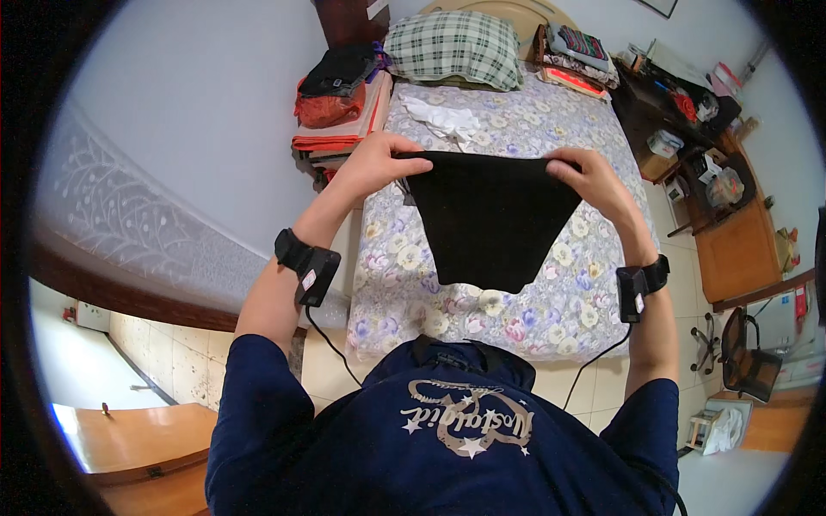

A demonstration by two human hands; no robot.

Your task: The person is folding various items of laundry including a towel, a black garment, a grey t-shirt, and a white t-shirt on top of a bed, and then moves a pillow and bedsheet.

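Note:
A black cloth garment [493, 219] is stretched between my two hands, its upper edge nearly straight and the rest hanging down over the bed. My left hand [387, 164] pinches its upper left corner between thumb and fingers. At the upper right corner, my right hand [590, 174] grips the same edge. Beneath and beyond lies a bed with a floral sheet [400, 258]. A crumpled white cloth [442, 119] rests on the sheet beyond the garment. What kind of garment the black cloth is, I cannot tell.
A plaid pillow [455, 48] lies at the bed's head, with folded textiles [577, 55] to its right. Left of the bed stands a stack of folded cloths [339, 129] topped by dark and red items. A cluttered dark desk [664, 97] and an office chair [748, 361] are on the right.

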